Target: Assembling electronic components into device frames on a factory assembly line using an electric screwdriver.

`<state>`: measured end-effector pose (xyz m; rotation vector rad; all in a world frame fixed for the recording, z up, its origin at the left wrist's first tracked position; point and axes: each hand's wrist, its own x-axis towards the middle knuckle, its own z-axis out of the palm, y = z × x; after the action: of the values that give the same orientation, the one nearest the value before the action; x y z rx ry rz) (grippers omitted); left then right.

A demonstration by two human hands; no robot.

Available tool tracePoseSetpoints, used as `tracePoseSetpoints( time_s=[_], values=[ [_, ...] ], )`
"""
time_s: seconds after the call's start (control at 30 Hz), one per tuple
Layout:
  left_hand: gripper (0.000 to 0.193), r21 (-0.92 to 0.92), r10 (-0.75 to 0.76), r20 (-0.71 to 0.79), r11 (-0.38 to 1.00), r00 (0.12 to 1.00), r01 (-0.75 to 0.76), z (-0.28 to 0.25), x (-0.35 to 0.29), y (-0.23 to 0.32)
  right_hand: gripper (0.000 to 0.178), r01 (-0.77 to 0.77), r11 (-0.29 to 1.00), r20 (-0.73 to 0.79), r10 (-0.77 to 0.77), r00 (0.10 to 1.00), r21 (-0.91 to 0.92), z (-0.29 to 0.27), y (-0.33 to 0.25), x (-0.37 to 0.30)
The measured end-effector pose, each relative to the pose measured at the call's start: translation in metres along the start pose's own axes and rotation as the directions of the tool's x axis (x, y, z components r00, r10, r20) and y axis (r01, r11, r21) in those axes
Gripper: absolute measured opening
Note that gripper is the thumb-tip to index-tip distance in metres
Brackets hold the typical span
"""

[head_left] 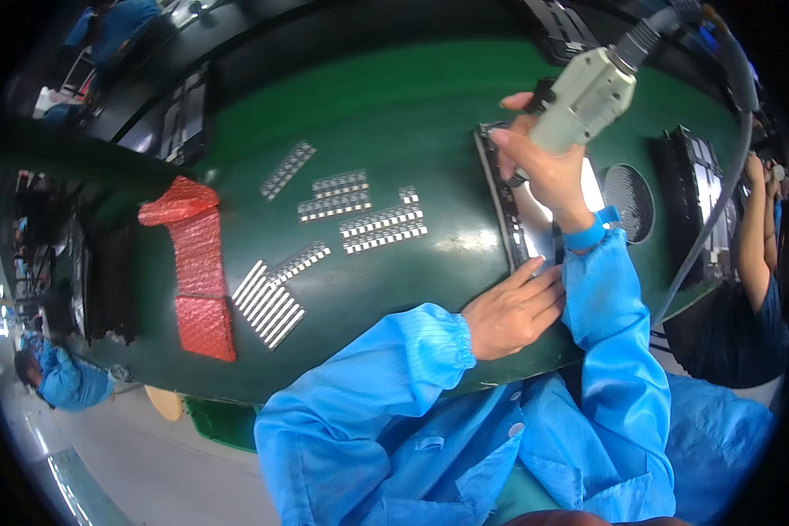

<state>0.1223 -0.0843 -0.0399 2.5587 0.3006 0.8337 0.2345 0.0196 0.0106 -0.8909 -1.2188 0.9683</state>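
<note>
My right hand (pixel 550 175) is wrapped round a pale grey-green electric screwdriver (pixel 592 92), held slanting with its thick cable end up at the far right. Its dark tip points down over the far part of a long black-framed unit with a shiny silver panel (pixel 533 217). Whether the tip touches the unit cannot be made out. At the near end of this unit lies my left hand (pixel 517 311), fingers stretched out and resting on its edge. My right forearm hides part of the panel's right side.
Red bubble wrap (pixel 203 263) lies on the green table's left. Several black-and-white strips (pixel 381 232) and white bars (pixel 269 305) occupy the middle. A round black mesh piece (pixel 631 203) and another black unit (pixel 700 206) stand right, near the hanging cable (pixel 719 206). Co-workers sit around.
</note>
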Motion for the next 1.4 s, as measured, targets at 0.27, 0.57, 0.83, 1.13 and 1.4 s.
tracePoseSetpoints(
  time_s=[0.27,0.57,0.83,1.13,1.4],
  values=[
    [0.032,0.064,0.054,-0.029,0.997,0.998,-0.053,0.007,0.004,0.002,0.030,0.029,0.997,-0.052,-0.033,0.998,-0.077,-0.002,-0.002,-0.010],
    [0.027,0.032,-0.013,-0.071,0.999,0.997,0.015,-0.020,-0.004,0.001,0.041,-0.035,0.996,-0.090,0.042,0.995,0.081,0.008,-0.016,-0.006],
    [0.025,0.074,-0.808,-0.224,0.543,0.545,0.836,-0.182,-0.075,-0.096,0.047,0.120,0.987,-0.103,-0.131,0.986,-0.106,-0.068,-0.047,-0.028],
    [0.036,0.097,-0.933,0.109,0.354,0.344,0.930,-0.210,-0.086,-0.132,0.048,0.120,0.991,-0.258,-0.130,0.958,-0.054,-0.133,-0.063,-0.043],
    [0.018,-0.311,-0.940,0.122,0.268,0.318,0.912,-0.201,-0.075,-0.141,0.032,0.198,0.980,-0.409,-0.189,0.893,-0.021,-0.166,-0.051,-0.042]
  ],
)
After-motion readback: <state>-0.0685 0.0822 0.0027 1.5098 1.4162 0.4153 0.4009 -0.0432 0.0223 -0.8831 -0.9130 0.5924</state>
